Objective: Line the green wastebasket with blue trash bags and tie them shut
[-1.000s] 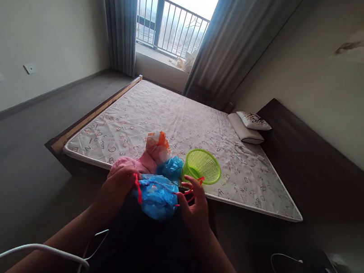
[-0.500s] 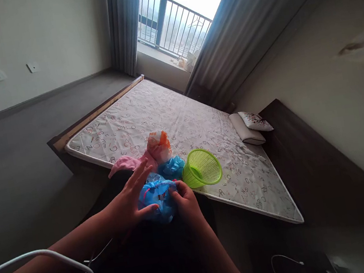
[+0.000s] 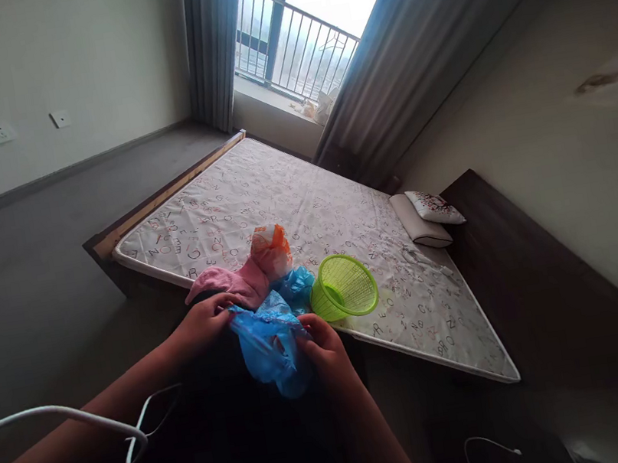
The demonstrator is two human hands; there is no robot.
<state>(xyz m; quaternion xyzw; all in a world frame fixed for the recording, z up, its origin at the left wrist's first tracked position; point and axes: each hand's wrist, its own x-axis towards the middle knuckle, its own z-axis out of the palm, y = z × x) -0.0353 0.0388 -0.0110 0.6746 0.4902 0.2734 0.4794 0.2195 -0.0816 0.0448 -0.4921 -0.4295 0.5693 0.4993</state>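
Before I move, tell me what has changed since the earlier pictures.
The left hand, open half a second ago, moved left and pinched the blue plastic bag, which now hangs lower. The right hand kept its hold; the green mesh basket and mattress stayed put.

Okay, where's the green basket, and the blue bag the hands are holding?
Green basket point(image 3: 332, 307): head view, on its side wall.
Blue bag point(image 3: 270, 338): head view, on its crumpled middle.
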